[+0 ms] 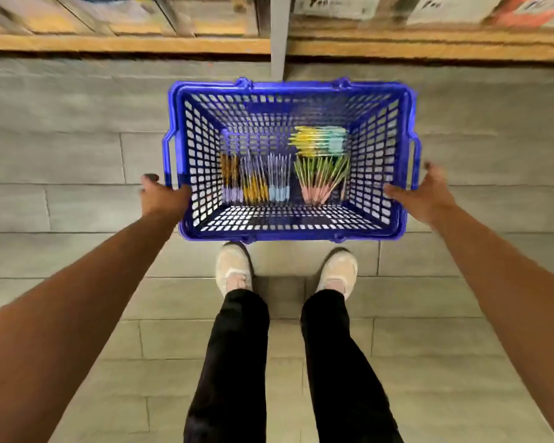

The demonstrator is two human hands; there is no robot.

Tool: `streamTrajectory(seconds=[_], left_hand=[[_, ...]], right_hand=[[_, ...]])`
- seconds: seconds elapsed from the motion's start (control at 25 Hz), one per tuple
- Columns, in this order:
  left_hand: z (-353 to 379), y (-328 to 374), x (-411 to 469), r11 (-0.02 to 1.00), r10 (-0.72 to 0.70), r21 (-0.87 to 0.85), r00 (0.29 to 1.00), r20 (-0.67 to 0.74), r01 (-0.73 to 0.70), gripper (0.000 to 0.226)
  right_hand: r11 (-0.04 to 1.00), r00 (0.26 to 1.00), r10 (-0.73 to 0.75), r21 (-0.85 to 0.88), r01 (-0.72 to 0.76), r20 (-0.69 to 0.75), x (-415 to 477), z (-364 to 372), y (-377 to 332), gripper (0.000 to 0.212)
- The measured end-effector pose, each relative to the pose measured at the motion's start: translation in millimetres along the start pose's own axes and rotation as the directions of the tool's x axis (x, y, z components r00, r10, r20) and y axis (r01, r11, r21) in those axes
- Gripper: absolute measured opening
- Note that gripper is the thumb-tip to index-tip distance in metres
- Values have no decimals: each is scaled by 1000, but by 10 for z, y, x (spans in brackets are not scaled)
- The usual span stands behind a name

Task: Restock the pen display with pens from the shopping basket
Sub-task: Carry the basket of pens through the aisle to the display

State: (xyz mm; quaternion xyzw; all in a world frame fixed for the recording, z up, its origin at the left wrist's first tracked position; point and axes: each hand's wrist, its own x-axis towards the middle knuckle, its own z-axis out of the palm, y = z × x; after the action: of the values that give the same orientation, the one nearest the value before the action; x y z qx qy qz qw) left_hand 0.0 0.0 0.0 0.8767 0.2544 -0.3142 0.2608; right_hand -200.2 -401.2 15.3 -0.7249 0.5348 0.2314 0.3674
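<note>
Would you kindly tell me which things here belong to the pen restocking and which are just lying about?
Belong: blue basket; pen bundles inside it; left hand and right hand, holding its sides.
Just about: wooden shelf with blurred goods; grey upright; tiled floor.

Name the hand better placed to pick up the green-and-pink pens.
Probably right: the right hand holds the basket wall beside the green-and-pink pens; the left hand grips the far side.

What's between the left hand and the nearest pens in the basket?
Only the perforated left wall of the basket, in the head view; the left hand grips its rim, pens lie just inside.
</note>
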Motion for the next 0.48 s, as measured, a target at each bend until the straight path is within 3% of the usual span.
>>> streamTrajectory(seconds=[0.08, 0.24, 0.32, 0.48], left_hand=[[147, -42, 247, 997, -1, -77, 1000, 8, 2, 52], [304, -126, 563, 949, -2, -316, 999, 32, 12, 22], [315, -131, 576, 920, -6, -391, 1000, 30, 17, 21], [250, -45, 391, 907, -56, -420, 997, -49, 30, 21]], right_hand=[[996, 997, 44, 84, -39, -60, 235, 176, 88, 90], [958, 979, 126, 274, -79, -158, 532, 432, 299, 46], [938, 976, 160, 332, -102, -150, 613, 400, 328, 33], [943, 982, 156, 312, -116, -107, 547, 244, 270, 27]])
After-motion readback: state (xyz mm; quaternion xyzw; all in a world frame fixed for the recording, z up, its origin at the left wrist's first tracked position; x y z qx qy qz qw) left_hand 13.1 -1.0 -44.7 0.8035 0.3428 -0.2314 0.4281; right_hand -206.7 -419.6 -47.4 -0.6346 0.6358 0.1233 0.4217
